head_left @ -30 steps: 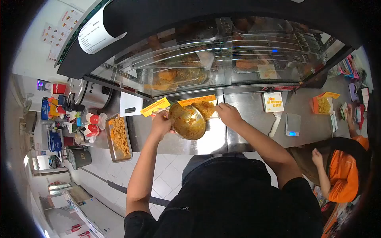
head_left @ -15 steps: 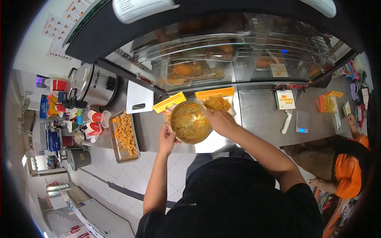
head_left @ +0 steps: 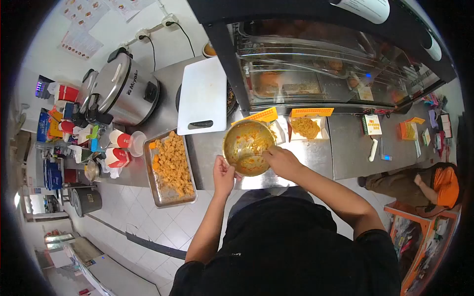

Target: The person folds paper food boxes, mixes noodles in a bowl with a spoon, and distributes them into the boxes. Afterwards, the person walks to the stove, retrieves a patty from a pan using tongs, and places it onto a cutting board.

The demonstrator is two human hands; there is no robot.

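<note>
Containers of red and white paper cluster at the far left, near a rounded, brushed-metal cooker with a domed lid. Next comes a rectangular tray heaped with knobbly, golden-crusted pieces. A smooth white cutting board with a slotted handle lies to its right. The person's left hand pinches the lower left rim of a round metal bowl over the steel counter, its inner wall smeared with oily orange-yellow sauce. The right hand curls at the bowl's right edge; whether its fingers grip the rim or something inside, I cannot tell. Just right of the bowl, an open card box holds a grainy yellow mound. Behind rises a glass-fronted display case. A white carton with orange lettering stands farther right.
</note>
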